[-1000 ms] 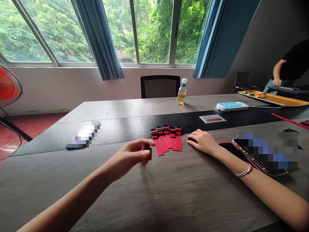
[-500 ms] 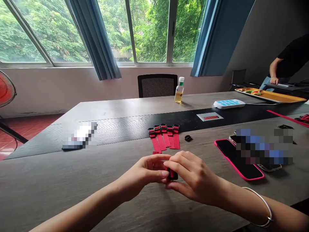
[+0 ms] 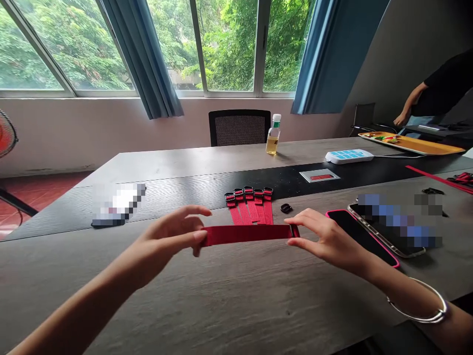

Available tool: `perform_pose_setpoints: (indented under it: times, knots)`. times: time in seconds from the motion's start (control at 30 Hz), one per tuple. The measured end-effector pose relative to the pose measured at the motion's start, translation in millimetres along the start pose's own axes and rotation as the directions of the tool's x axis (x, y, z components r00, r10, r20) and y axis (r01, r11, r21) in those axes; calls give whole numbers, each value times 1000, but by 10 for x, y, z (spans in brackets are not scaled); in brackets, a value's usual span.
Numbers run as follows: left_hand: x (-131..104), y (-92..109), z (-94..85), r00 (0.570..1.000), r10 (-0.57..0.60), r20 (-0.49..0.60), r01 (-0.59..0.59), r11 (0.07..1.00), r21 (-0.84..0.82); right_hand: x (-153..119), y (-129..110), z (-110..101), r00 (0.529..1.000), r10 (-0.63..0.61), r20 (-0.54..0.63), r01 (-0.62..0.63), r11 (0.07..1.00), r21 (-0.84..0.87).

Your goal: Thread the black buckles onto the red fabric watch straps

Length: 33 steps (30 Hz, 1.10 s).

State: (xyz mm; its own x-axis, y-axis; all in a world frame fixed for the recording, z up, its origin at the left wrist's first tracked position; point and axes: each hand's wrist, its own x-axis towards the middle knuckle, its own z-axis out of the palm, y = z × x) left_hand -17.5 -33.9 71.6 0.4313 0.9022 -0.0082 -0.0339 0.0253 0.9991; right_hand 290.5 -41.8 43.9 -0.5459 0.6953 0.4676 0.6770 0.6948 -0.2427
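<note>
A red strap (image 3: 247,235) is stretched level between my hands, above the grey table. My left hand (image 3: 173,234) pinches its left end between thumb and finger. At the other end sits a dark buckle (image 3: 293,230), which my right hand (image 3: 320,236) grips between thumb and fingertips. Just behind the held strap, several red straps with black buckles (image 3: 248,195) lie side by side in a fan, their lower ends partly hidden by it. A loose black buckle (image 3: 286,208) rests on the table to the right of them.
To the right lie a pink-edged phone (image 3: 364,239) and a second phone (image 3: 386,229), partly blurred. A bottle (image 3: 272,135), a power strip (image 3: 349,157) and an orange tray (image 3: 428,144) stand farther back. At left is another blurred item (image 3: 118,204). A person (image 3: 439,91) stands at far right.
My hands were close together around the bunched strap and buckle. They have moved apart, drawing the red strap out straight between them. The person at far right has shifted an arm.
</note>
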Motion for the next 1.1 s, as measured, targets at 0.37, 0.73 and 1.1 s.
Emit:
perform_pose_setpoints:
  times: [0.37, 0.73, 1.1]
  knots:
    - [-180, 267, -411, 974, -34, -223, 54, 995, 83, -11, 725, 321, 951, 278, 136, -177, 850, -496]
    - [-124, -231, -58, 980, -125, 155, -24, 698, 716, 18, 495, 311, 996, -74, 44, 85, 765, -638]
    - [-70, -417, -124, 969, -238, 58, 21, 317, 948, 152, 270, 347, 986, -122, 117, 163, 869, -468]
